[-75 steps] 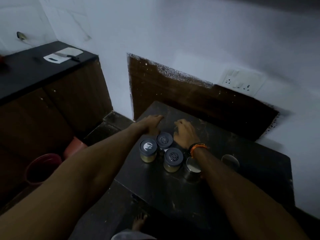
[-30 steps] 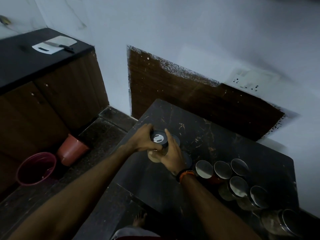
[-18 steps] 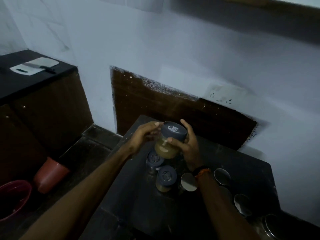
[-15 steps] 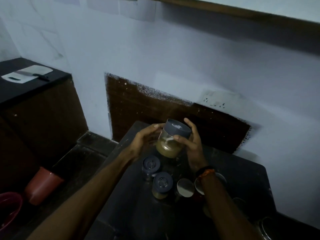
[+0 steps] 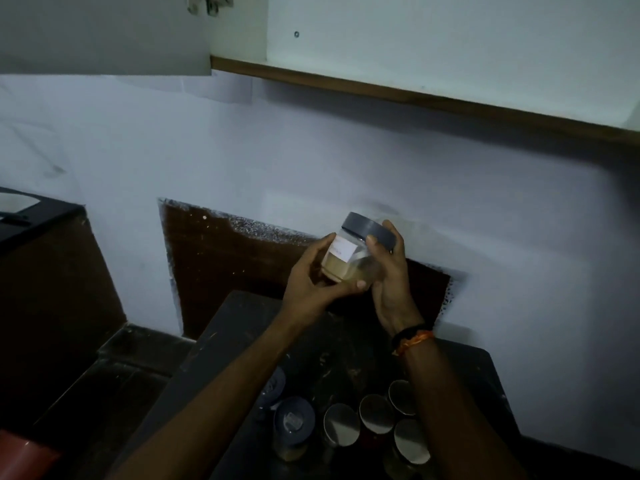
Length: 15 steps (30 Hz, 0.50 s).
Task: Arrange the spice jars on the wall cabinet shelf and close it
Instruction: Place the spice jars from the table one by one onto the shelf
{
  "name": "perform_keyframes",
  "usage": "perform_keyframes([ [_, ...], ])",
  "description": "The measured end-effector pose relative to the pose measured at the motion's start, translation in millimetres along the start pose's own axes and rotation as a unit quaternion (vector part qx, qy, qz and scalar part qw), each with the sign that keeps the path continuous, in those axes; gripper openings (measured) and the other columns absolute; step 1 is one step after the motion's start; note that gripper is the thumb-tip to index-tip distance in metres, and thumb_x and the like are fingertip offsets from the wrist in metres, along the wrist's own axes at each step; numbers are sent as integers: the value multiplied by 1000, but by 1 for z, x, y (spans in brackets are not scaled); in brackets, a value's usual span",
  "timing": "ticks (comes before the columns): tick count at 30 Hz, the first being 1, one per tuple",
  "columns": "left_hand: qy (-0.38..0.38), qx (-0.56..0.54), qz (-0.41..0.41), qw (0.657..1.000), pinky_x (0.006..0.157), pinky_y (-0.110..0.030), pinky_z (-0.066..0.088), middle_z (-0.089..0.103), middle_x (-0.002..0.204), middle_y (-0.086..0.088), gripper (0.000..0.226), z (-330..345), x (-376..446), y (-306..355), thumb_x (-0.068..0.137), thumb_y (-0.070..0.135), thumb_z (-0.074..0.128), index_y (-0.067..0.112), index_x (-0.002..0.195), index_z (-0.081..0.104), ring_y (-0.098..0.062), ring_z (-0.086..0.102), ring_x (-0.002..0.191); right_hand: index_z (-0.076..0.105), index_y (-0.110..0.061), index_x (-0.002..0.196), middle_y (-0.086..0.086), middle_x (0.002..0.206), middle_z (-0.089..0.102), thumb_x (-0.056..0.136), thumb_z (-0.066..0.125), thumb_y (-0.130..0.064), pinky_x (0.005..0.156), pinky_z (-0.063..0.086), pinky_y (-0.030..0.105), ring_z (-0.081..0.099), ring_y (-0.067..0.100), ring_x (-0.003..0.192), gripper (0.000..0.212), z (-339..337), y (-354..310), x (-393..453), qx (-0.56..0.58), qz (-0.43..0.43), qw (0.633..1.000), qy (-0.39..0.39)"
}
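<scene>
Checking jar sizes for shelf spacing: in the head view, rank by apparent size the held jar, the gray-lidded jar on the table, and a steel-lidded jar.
1. Held jar, though nearest the camera.
2. Gray-lidded jar.
3. Steel-lidded jar, roughly alike with 2.

The scene is dim, with a cold bluish tone. The white wall [image 5: 346,150] takes most of the light, while the dark table [image 5: 242,341] and the near left corner fall almost into black. Metal jar lids [image 5: 341,424] give weak reflections. The picture is grainy and soft, and the cabinet edge [image 5: 415,98] slants from wide-angle distortion.
</scene>
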State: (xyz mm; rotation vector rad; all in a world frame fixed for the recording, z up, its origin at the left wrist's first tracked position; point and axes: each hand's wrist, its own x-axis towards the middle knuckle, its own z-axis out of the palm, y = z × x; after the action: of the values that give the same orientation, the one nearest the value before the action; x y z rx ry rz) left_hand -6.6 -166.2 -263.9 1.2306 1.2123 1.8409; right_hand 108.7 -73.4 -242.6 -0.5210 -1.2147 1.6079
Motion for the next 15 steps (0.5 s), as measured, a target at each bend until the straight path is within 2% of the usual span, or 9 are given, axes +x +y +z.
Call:
perform_keyframes([
  [3,25,65,69,995,97,-27,53,61,134,7,89,19,8,10,67,20,93,23,144,48,-7,57,124,43,-21,146,14,136,61,84,74,-40,92,58,47,66,31,117,72,3,-18,10,1,-5,1000,4],
  [6,9,49,83,995,93,-26,55,59,133,6,84,25,14,20,72,29,89,33,144,47,-9,58,122,48,-15,142,23,137,58,88,69,-40,87,59,50,65,34,114,63,1,-43,23,26,-5,999,-21],
  [9,-24,-13,48,998,89,-26,57,59,131,-1,73,25,24,32,77,36,81,40,142,49,-11,63,117,46,-12,145,28,144,50,88,66,-40,102,46,63,54,46,128,67,-5,-59,32,50,10,998,-35],
  [12,-67,-34,7,997,101,-43,53,58,135,-6,74,26,34,41,77,36,80,50,141,46,-21,61,123,47,-10,146,30,146,48,85,67,-42,101,46,58,52,49,128,72,-4,-68,33,64,10,997,-39],
  [15,-71,-9,4,997,102,-47,53,57,138,-5,81,27,43,48,73,37,85,54,140,44,-24,60,123,49,-10,145,26,141,54,88,63,-41,97,50,54,59,43,118,66,-1,-75,35,59,-8,997,-43],
])
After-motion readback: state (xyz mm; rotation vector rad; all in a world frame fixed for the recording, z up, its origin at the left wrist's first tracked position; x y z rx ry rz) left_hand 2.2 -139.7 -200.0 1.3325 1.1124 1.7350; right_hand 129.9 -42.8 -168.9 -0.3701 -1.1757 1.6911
